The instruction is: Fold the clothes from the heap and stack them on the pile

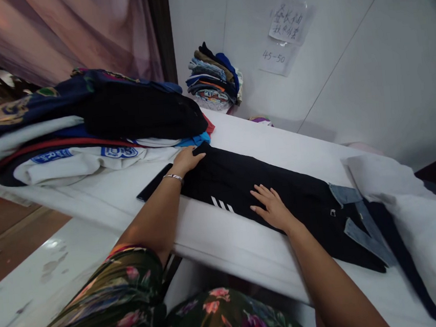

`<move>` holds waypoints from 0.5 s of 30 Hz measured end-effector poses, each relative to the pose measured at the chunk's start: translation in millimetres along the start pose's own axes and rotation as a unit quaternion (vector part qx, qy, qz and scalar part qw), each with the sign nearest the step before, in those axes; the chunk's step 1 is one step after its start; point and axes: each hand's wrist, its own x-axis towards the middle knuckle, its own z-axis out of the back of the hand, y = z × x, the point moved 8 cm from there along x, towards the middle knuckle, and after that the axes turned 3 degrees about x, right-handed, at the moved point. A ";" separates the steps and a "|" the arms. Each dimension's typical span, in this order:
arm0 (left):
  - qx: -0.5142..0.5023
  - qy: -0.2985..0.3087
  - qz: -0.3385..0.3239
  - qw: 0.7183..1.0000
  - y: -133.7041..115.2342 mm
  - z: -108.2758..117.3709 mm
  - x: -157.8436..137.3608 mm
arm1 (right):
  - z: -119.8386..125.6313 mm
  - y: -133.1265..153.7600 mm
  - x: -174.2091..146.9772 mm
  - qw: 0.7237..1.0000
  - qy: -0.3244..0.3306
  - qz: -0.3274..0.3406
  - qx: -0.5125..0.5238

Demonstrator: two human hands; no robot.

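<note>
A black shirt with white stripes and a blue denim collar lies lengthwise on the white table, folded into a long strip. At its far left end, my left hand has the edge of the cloth, thumb on top; its other fingertips are partly hidden. My right hand rests flat on the middle of the shirt, fingers spread. Under my left wrist lies a flat black object, like a phone. A dark navy strip of cloth runs beside the collar.
A heap of clothes stands to the left. Farther back, a folded stack sits against the wall. A white pillow-like bundle is at the right end of the white table. Handwritten paper signs hang on the wall.
</note>
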 end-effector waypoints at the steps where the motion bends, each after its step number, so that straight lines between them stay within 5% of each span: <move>1: -0.004 -0.003 -0.001 1.000 -2.4 4.3 -2.2 | 0.0 -0.1 0.0 1.000 0.001 0.000 0.002; 6: -0.009 0.011 -0.050 0.999 -7.1 22.5 -25.4 | 5.8 4.2 -1.4 0.999 -0.017 0.006 0.026; 10: -0.002 -0.043 -0.080 0.996 8.6 41.6 -61.6 | 16.5 23.0 -3.6 0.994 -0.074 0.067 0.051; 15: -0.023 0.021 -0.244 0.969 6.3 25.1 -100.7 | 5.1 44.7 -3.1 0.993 -0.036 0.110 0.035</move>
